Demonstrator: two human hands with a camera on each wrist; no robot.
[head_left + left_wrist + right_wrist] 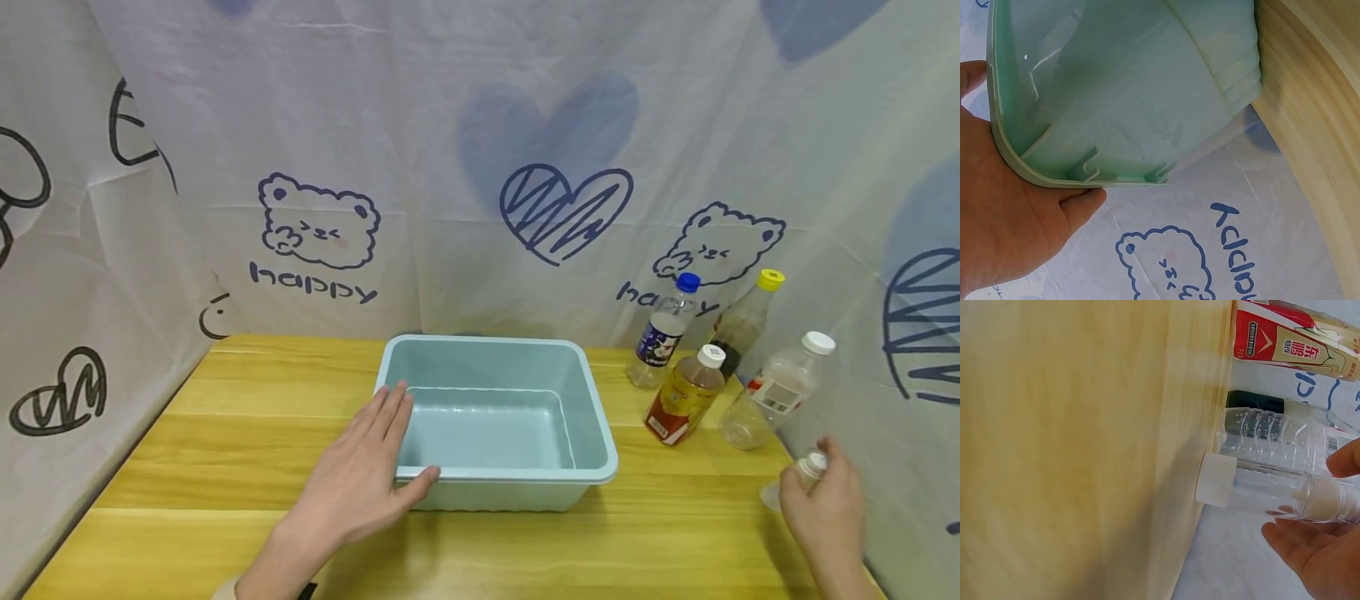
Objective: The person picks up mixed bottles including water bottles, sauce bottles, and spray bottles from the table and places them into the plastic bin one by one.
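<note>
A pale blue-green plastic bin (517,477) stands on the wooden table in the head view. Across its near left corner lies my left hand (360,479), fingers straight over the rim and thumb along the front edge. The left wrist view shows this hand against the corner of the bin (1116,112). At the far right, my right hand (831,508) holds a small clear bottle (770,497) with a white cap, thumb and fingers around its upper part. In the right wrist view the small bottle (1263,487) stands upright, its white base at the tabletop.
Behind the right hand stand a clear bottle with a white cap (772,400), a red-and-yellow drink bottle (684,396), a blue-capped bottle (660,337) and a yellow-capped bottle (742,325). A printed curtain (442,275) hangs behind the wooden table (225,433) and at its sides.
</note>
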